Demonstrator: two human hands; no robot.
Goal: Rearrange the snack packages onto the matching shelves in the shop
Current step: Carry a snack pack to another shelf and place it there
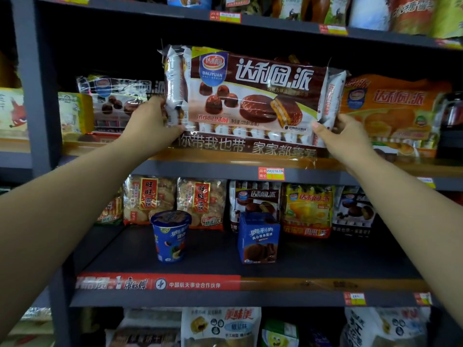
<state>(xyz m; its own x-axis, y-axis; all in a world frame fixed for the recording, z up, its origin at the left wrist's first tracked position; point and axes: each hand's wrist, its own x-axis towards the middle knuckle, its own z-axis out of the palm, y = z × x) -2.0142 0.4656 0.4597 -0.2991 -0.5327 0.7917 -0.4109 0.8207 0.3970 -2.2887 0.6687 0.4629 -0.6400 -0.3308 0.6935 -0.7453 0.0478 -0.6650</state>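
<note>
A large brown chocolate pie package [253,93] is held upright in front of the middle shelf [225,169]. My left hand [152,121] grips its left end, fingers curled round the wrapper. My right hand [343,134] grips its lower right corner. Behind it on the left stands a matching brown pie package [117,98]. An orange pie package [393,108] stands to the right on the same shelf.
The shelf below holds a blue cup of biscuits [170,236], a blue biscuit box [259,237], rice cracker bags [147,199], and smaller pie packs [308,209]. A grey upright post [32,83] bounds the left side. Bags fill the top and bottom shelves.
</note>
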